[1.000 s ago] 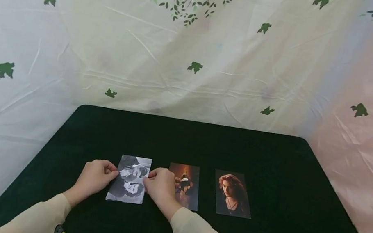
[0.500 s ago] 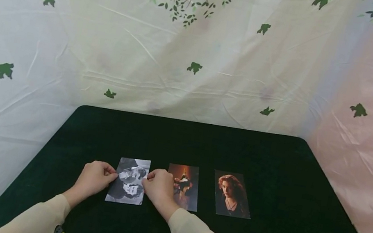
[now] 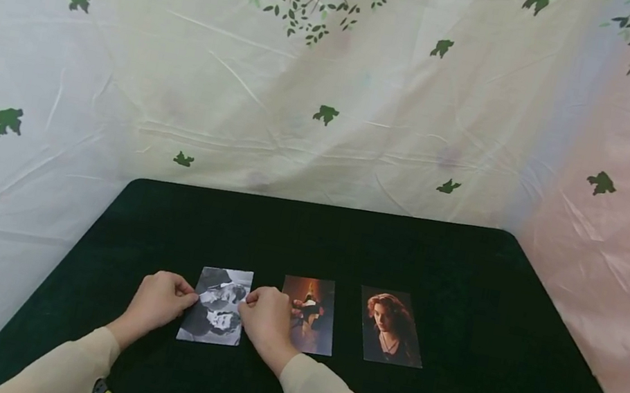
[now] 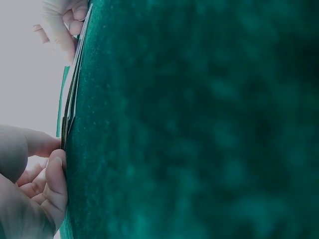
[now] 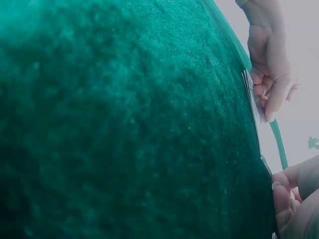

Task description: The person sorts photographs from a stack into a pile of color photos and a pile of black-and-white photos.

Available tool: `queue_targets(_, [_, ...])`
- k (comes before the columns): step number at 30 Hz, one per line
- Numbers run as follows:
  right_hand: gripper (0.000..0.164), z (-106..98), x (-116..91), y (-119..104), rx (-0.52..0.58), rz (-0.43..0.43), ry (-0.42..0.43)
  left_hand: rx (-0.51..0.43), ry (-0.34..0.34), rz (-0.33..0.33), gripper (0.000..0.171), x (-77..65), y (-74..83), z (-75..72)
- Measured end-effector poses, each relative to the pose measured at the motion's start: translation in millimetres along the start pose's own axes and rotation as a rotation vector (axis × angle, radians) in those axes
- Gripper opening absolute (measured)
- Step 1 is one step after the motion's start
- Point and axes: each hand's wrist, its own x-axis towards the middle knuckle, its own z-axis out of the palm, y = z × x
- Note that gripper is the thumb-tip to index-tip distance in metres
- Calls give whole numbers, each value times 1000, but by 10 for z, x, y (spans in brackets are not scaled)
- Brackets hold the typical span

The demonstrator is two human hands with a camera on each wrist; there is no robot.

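Note:
In the head view a black-and-white photo card (image 3: 220, 306) lies at the left of the table with two faces printed sideways on it. My left hand (image 3: 158, 299) pinches its left edge between thumb and fingers. At the opposite edge my right hand (image 3: 269, 329) pinches the card too. Edge-on in the left wrist view, it looks like a thin stack of photo cards (image 4: 73, 92) whose edges fan slightly apart. The right wrist view shows layered edges of the photo cards (image 5: 253, 99) as well, close to the cloth.
A colour photo card with a warm orange scene (image 3: 314, 316) lies beside my right hand, which covers its left part. Farther right is a portrait photo card (image 3: 393, 330). Dark green cloth (image 3: 491, 312) covers the table; a leaf-printed curtain (image 3: 279, 113) hangs behind.
Both hands stay on the black-and-white card's edges. The card's top edge looks more even than a second ago. The head view has shifted slightly.

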Motion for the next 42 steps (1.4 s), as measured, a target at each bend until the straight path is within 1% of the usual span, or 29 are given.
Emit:
queue_targets(5, [4, 0, -12, -9, -14, -13, 4, 5, -1, -2, 8, -5, -21, 2])
queue_targets(9, [5, -20, -3, -12, -5, -15, -3, 3, 7, 5, 8, 2, -28, 9])
queue_targets(13, [4, -76, 23, -25, 13, -17, -51, 0, 15, 2, 9, 0, -20, 7])
queue_targets(15, [5, -127, 31, -35, 39, -2, -86, -1, 28, 3, 10, -11, -6, -4])
queue_targets(17, [7, -222, 28, -47, 71, 25, -116, -8, 55, 10, 11, -25, 34, -16])
queue_targets(19, [10, -366, 22, -36, 97, 47, -127, -24, 88, 23, 12, -44, 110, -18])
queue_targets(20, [11, -452, 19, -15, 103, 54, -128, -39, 104, 32, 12, -53, 163, -11])
queue_targets(22, [13, -644, 15, 57, 82, 44, -102, -76, 119, 48, 12, -79, 297, 19])
queue_targets(24, [13, -832, 21, 180, 34, 25, -60, -119, 106, 59, 11, -111, 450, 79])
queue_targets(27, [13, -1066, 16, 394, -38, 23, -4, -163, 63, 76, 9, -151, 675, 211])
queue_targets(29, [16, -1178, -2, 530, -80, 38, 5, -188, 30, 88, 8, -160, 803, 323])
queue_targets(31, [21, -1254, -36, 632, -106, 68, -10, -185, 18, 109, 9, -150, 909, 438])
queue_targets(34, [30, -1297, -100, 732, -133, 122, -65, -158, 9, 142, 12, -110, 1027, 600])
queue_targets(36, [36, -1294, -132, 771, -144, 152, -98, -129, 9, 149, 16, -79, 1089, 694])
queue_targets(39, [45, -1270, -160, 793, -158, 189, -131, -105, -15, 138, 23, -48, 1162, 797])
queue_targets(42, [53, -1241, -158, 799, -172, 198, -140, -95, -45, 107, 27, -37, 1209, 866])
